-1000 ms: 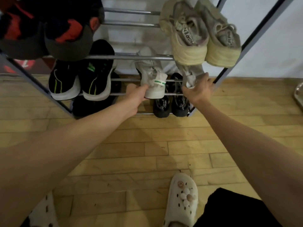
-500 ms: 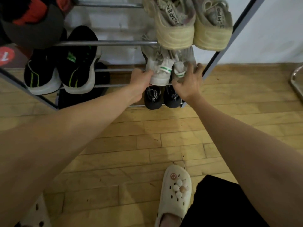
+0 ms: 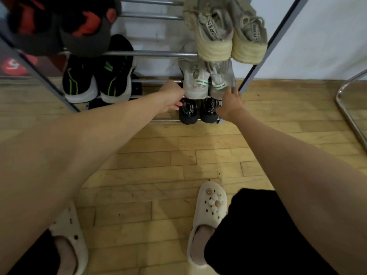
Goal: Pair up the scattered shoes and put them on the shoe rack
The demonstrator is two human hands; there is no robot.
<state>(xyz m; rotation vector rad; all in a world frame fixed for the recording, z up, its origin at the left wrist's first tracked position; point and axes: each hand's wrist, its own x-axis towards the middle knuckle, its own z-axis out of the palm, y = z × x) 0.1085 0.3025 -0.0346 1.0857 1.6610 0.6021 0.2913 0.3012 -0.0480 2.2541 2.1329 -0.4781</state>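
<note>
A pair of white sneakers with green heel tabs sits side by side on the right of the shoe rack's (image 3: 149,54) middle shelf, the left sneaker (image 3: 195,84) next to the right sneaker (image 3: 220,80). My left hand (image 3: 172,96) lies against the left sneaker's outer heel, with its fingers loosely curled below the sole and not around it. My right hand (image 3: 230,104) reaches up with straight fingers that touch the right sneaker's heel.
The same shelf holds black sneakers with green stripes (image 3: 97,84). Beige chunky sneakers (image 3: 230,38) and black-and-red shoes (image 3: 49,26) fill the top shelf, and small black shoes (image 3: 198,113) the bottom. My feet wear white clogs (image 3: 211,213) on the wooden floor. A chrome tube frame (image 3: 347,108) stands right.
Both white sneakers went from my grip onto the middle shelf and now stand together. My left hand loosened and slid down beside the heel; my right hand's fingers straightened.
</note>
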